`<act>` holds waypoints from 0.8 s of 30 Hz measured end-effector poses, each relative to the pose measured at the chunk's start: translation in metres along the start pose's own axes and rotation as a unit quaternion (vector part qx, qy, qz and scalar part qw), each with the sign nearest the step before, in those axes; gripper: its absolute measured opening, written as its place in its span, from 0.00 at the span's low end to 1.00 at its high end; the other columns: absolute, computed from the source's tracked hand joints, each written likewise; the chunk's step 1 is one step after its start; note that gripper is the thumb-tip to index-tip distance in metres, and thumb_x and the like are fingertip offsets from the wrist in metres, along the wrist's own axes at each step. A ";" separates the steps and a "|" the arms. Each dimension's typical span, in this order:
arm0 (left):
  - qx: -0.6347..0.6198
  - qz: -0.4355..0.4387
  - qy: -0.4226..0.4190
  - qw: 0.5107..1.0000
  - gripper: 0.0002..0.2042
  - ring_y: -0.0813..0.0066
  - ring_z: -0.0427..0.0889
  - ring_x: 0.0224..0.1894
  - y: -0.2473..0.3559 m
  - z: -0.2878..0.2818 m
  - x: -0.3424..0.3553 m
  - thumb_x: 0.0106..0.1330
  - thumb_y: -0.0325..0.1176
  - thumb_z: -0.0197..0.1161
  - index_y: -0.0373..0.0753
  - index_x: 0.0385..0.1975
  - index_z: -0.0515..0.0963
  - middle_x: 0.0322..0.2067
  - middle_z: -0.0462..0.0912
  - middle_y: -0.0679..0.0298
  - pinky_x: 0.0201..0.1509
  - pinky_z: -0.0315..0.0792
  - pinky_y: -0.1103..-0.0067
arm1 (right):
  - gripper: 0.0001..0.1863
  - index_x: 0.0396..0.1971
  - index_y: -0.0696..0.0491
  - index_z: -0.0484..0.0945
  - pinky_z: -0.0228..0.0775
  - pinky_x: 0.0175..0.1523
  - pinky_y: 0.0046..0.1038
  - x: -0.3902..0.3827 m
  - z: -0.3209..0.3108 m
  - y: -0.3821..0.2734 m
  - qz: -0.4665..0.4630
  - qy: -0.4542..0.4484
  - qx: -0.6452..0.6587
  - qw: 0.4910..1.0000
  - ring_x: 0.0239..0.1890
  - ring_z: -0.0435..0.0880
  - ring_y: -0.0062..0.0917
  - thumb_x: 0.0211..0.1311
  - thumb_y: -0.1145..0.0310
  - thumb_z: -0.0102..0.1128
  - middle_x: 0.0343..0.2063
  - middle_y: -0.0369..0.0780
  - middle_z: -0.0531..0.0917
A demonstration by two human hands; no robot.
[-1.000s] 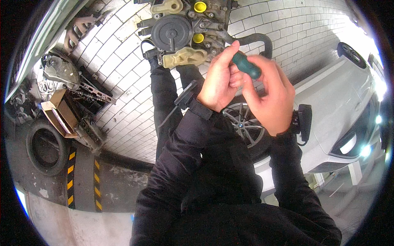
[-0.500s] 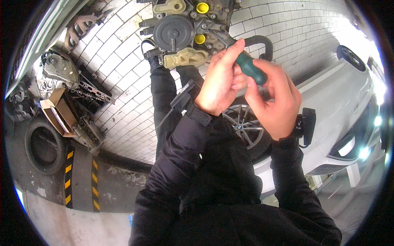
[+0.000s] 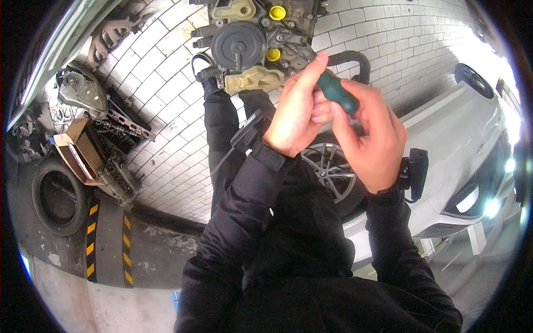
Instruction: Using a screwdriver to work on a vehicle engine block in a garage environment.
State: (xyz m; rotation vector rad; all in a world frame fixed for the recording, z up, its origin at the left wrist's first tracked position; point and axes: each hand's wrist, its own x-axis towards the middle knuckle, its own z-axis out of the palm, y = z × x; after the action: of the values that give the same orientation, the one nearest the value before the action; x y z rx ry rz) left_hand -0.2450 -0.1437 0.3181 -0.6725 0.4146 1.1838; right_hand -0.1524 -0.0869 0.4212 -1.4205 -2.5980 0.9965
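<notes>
A dark green screwdriver handle (image 3: 337, 93) is held between my two hands, its rounded end toward me. My left hand (image 3: 297, 119) is closed around the front part of the handle, thumb laid along it. With thumb and fingers, my right hand (image 3: 375, 130) grips the rounded end. The shaft and tip cannot be made out clearly against the engine. Just beyond my hands stands the engine (image 3: 261, 25), with a round black cover (image 3: 239, 47), yellow caps (image 3: 273, 55) and a beige plastic part (image 3: 254, 80) on its near side.
A black hose (image 3: 363, 66) curves out to the engine's right. Along the right side stands a white car (image 3: 444, 133). To the left are a headlight unit (image 3: 83, 97), an open cardboard box (image 3: 78, 155) and a tire (image 3: 39, 194). White tiles (image 3: 166, 161) cover the floor.
The engine sits slightly lower and further right in view. Both hands keep their hold on the screwdriver, its handle shifted only slightly.
</notes>
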 end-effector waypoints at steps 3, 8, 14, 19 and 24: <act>-0.065 0.003 -0.016 0.998 0.16 0.88 0.57 0.14 -0.004 0.003 0.001 0.75 0.47 0.57 0.38 0.36 0.75 0.15 0.64 0.77 0.19 0.56 0.88 | 0.14 0.42 0.54 0.78 0.77 0.34 0.36 0.005 -0.005 -0.009 0.088 -0.002 0.005 0.996 0.29 0.85 0.39 0.61 0.66 0.70 0.31 0.43 0.84; -0.031 0.028 0.004 0.999 0.19 0.87 0.58 0.14 -0.006 -0.007 0.007 0.75 0.50 0.58 0.40 0.32 0.76 0.13 0.61 0.78 0.19 0.55 0.87 | 0.14 0.43 0.53 0.78 0.76 0.32 0.36 0.012 -0.012 -0.011 0.149 -0.067 -0.075 0.984 0.25 0.84 0.38 0.62 0.65 0.71 0.26 0.42 0.82; -0.019 0.025 0.004 0.999 0.21 0.88 0.56 0.14 -0.009 -0.005 0.008 0.75 0.51 0.57 0.47 0.20 0.71 0.14 0.60 0.80 0.19 0.51 0.86 | 0.16 0.43 0.54 0.79 0.75 0.33 0.34 0.009 -0.008 -0.007 0.004 -0.002 -0.037 0.999 0.27 0.84 0.40 0.58 0.67 0.73 0.25 0.42 0.81; -0.103 0.023 -0.016 0.994 0.15 0.89 0.52 0.15 -0.005 0.000 0.003 0.75 0.47 0.59 0.41 0.37 0.75 0.15 0.55 0.80 0.20 0.49 0.85 | 0.21 0.50 0.54 0.78 0.76 0.38 0.33 0.018 -0.014 -0.018 0.231 -0.136 -0.077 0.960 0.36 0.84 0.40 0.56 0.69 0.73 0.37 0.45 0.82; -0.013 0.040 0.019 0.999 0.15 0.89 0.52 0.15 -0.004 -0.006 0.004 0.76 0.46 0.59 0.39 0.38 0.75 0.15 0.56 0.79 0.18 0.49 0.85 | 0.22 0.53 0.54 0.79 0.76 0.39 0.34 0.012 -0.008 -0.022 0.100 -0.023 -0.052 0.993 0.37 0.84 0.40 0.58 0.69 0.71 0.38 0.45 0.81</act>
State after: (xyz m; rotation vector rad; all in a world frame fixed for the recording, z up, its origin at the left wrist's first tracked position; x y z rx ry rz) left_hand -0.2399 -0.1458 0.3123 -0.7066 0.4620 1.2550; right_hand -0.1737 -0.0820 0.4366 -1.7316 -2.6155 0.9359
